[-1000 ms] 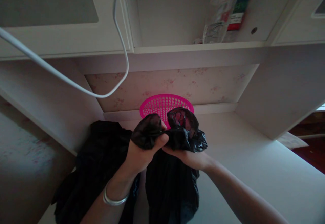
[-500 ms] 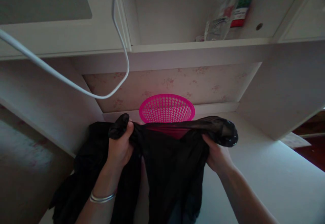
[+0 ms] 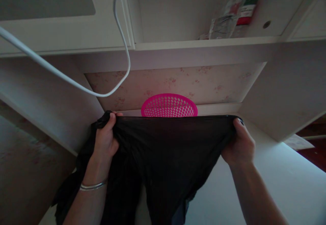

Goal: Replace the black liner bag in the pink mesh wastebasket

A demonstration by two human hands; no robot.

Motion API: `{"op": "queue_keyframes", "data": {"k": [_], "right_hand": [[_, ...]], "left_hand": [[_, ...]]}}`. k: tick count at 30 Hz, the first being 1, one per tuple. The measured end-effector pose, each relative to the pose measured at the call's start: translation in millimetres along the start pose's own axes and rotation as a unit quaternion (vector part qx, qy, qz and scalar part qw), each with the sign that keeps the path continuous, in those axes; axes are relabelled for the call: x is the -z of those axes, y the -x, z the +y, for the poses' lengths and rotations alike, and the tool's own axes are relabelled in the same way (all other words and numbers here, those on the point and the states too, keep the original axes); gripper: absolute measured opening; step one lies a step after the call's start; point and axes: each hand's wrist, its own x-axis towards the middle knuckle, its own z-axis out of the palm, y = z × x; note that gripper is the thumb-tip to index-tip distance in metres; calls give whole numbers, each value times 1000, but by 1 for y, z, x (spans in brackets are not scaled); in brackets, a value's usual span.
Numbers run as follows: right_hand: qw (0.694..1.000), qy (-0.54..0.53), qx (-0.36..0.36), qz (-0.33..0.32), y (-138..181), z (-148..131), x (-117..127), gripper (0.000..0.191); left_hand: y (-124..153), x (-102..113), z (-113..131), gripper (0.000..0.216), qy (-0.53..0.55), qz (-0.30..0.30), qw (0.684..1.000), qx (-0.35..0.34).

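Currently my left hand (image 3: 105, 140) is clenched on the left corner of a thin black plastic bag (image 3: 163, 150), and my right hand (image 3: 239, 145) grips the right corner. Its top edge runs taut and level across the middle of the frame, from one fist to the other. The body of the bag hangs down toward the bottom centre, narrowing as it falls.

Directly behind the taut edge, centre frame, stands a bright pink perforated plastic basket (image 3: 169, 106) on the white desk surface (image 3: 275, 177); only its upper rim shows above the bag. At lower left more dark plastic or cloth (image 3: 68, 191) lies heaped under my left forearm; I cannot tell whether it belongs to the same bag. A silver bangle (image 3: 93, 185) sits on my left wrist. A white cable (image 3: 76, 87) loops across the upper left. On the shelf at upper right stand a clear bottle (image 3: 226, 17) and a red and green package (image 3: 248, 5).

Risks, as I judge them:
- The film looks thin and is under tension; a harder pull could tear the edge at either grip.
- Both grips hold small bunches of material, so one corner could slip free and the bag would collapse.
- The hanging part could brush the basket and shift it.
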Motion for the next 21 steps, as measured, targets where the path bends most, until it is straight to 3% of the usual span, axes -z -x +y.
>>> {"op": "queue_keyframes", "data": {"k": [3,5,8,10,12,14,17,19,21], "right_hand": [[1000,-23,15,-9,3,-3,6,23],[998,-18,16,-57,9,-1,14,51],[980,16,-21,-199,17,12,30,103],[959,37,-66,-273,18,22,40,115],[947,50,-106,-299,16,29,43,105],[942,55,-134,-303,15,30,39,85],[948,44,-131,-287,19,22,22,41],[950,39,-136,-278,25,18,9,24],[938,50,-172,-296,34,18,-3,25]], "left_hand": [[3,8,-1,51,22,-17,1000,-13],[11,16,-6,64,48,-65,996,-36],[25,30,-23,97,34,-193,980,-27],[29,36,-37,110,-20,-287,958,16],[30,36,-47,104,-68,-361,929,46],[31,29,-50,78,-85,-389,916,46],[40,9,-49,28,-72,-350,933,48],[52,-5,-49,24,-57,-309,946,84],[67,-16,-53,29,-34,-287,948,133]]}}
